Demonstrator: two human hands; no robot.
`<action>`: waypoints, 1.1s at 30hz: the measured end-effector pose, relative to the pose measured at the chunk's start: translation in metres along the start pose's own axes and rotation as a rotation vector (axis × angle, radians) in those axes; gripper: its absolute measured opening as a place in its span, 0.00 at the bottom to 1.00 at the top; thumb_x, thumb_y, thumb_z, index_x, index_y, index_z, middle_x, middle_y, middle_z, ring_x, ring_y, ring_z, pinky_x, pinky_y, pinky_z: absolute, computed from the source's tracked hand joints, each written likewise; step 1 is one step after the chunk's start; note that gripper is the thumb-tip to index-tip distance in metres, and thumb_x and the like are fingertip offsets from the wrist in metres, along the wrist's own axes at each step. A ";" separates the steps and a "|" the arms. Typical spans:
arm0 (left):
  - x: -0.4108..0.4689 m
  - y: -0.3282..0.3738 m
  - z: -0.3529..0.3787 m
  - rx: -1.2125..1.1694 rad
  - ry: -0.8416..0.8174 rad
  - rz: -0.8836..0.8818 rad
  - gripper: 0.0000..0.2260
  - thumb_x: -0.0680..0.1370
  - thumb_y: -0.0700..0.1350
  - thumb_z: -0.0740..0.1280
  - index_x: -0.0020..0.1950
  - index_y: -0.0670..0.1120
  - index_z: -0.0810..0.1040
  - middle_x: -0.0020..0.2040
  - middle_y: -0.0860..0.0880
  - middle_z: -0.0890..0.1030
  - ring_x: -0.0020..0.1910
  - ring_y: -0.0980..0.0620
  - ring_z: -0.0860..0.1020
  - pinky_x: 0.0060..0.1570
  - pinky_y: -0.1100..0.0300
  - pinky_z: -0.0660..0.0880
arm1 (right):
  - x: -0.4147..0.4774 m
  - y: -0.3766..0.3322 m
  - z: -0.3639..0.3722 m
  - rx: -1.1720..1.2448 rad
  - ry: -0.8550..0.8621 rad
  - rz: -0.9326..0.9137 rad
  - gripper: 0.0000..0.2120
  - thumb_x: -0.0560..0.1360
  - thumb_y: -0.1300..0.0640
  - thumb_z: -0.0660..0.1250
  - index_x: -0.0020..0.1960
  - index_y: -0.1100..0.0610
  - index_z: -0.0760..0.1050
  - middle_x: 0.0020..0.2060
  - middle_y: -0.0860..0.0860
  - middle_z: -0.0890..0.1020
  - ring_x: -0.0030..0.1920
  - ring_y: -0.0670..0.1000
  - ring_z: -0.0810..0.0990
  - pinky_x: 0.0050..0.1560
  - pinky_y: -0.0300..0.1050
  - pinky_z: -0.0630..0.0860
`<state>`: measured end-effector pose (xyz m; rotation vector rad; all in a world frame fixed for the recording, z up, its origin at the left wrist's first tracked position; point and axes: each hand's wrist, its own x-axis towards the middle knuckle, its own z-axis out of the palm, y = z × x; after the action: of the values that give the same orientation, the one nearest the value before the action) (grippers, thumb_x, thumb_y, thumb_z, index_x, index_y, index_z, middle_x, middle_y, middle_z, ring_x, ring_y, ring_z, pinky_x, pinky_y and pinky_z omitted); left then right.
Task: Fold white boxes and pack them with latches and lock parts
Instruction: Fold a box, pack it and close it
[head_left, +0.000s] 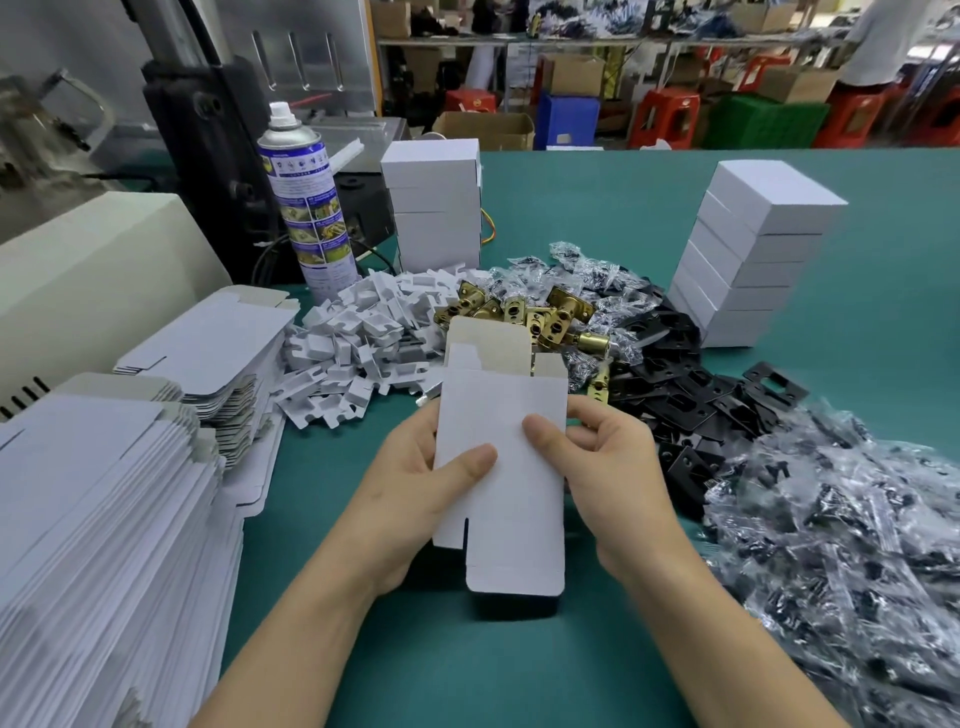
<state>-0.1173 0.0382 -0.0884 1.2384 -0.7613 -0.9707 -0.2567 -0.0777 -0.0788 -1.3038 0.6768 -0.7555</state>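
Note:
I hold a white box blank (506, 499) upright over the green table, its end flaps unfolded at top and bottom. My left hand (421, 499) grips its left edge with the thumb on the front face. My right hand (602, 467) grips the right edge, thumb also on the front. Behind the box lie brass latches (545, 317), a heap of white cardboard inserts (363, 338), black strike plates (680, 384) and clear bags of small black parts (841, 545).
Stacks of flat box blanks (104, 519) fill the left side. Folded white boxes stand in two stacks, one at the back centre (436, 208) and one at the right (753, 254). A spray can (306, 202) and a black machine (208, 156) stand at the back left.

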 end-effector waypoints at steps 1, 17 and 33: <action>0.000 -0.002 0.001 0.006 0.012 0.004 0.17 0.81 0.38 0.71 0.69 0.48 0.78 0.61 0.45 0.86 0.59 0.44 0.86 0.52 0.56 0.83 | 0.000 0.000 0.000 -0.008 0.002 -0.006 0.06 0.79 0.63 0.71 0.53 0.54 0.83 0.41 0.56 0.88 0.42 0.57 0.89 0.42 0.51 0.86; 0.003 0.004 0.003 0.300 0.268 0.303 0.28 0.77 0.53 0.71 0.73 0.74 0.68 0.62 0.59 0.80 0.58 0.54 0.84 0.49 0.55 0.85 | -0.004 0.002 0.008 -0.052 -0.117 -0.206 0.27 0.81 0.55 0.68 0.72 0.30 0.70 0.54 0.49 0.87 0.55 0.53 0.86 0.52 0.47 0.84; -0.002 0.012 0.005 0.184 0.193 0.150 0.06 0.79 0.54 0.67 0.52 0.57 0.83 0.50 0.43 0.82 0.42 0.51 0.79 0.38 0.54 0.75 | -0.001 -0.008 0.003 -0.009 -0.182 -0.088 0.10 0.79 0.50 0.66 0.40 0.48 0.77 0.38 0.47 0.78 0.41 0.45 0.77 0.42 0.39 0.77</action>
<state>-0.1203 0.0383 -0.0760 1.3909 -0.7911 -0.6596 -0.2553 -0.0758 -0.0705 -1.3986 0.4799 -0.6954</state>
